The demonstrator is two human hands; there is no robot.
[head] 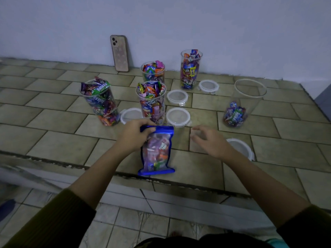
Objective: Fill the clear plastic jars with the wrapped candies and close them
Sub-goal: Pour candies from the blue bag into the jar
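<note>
A blue-edged clear bag of wrapped candies (156, 153) stands on the tiled ledge near its front edge. My left hand (133, 136) grips the bag's top left corner. My right hand (208, 140) hovers to the bag's right, fingers spread, holding nothing. Several clear jars stand beyond with no lids on: a full one at left (101, 102), one in the middle (152, 102), one behind it (153, 71), a tall one at the back (190, 68). A wider jar (240, 104) at right holds candies only at its bottom.
Several white-rimmed lids lie flat among the jars: one (129, 115) left of the middle jar, one (178, 116) right of it, one (240, 147) by my right wrist. A phone (119, 53) leans on the back wall. The ledge (53, 151) drops to a lower tiled floor.
</note>
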